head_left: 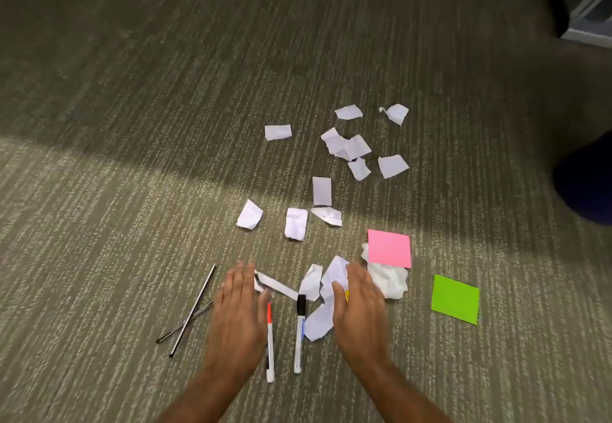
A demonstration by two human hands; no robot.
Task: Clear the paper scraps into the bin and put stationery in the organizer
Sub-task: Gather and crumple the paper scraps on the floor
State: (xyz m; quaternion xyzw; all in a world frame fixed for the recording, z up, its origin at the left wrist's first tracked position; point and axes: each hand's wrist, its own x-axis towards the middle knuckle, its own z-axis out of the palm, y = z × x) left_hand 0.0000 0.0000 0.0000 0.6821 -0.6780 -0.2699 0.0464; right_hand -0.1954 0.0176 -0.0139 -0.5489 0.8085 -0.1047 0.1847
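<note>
Markers (299, 333) lie between both open, empty hands.

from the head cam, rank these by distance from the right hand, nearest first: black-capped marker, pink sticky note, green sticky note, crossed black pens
From the right hand:
1. Black-capped marker, just to its left, between the two hands.
2. Pink sticky note, just ahead and slightly right, over crumpled paper.
3. Green sticky note, farther out to the right, alone on the carpet.
4. Crossed black pens, far left, beyond the left hand.

No legible txt; marker (299, 335) print too blurred
</note>
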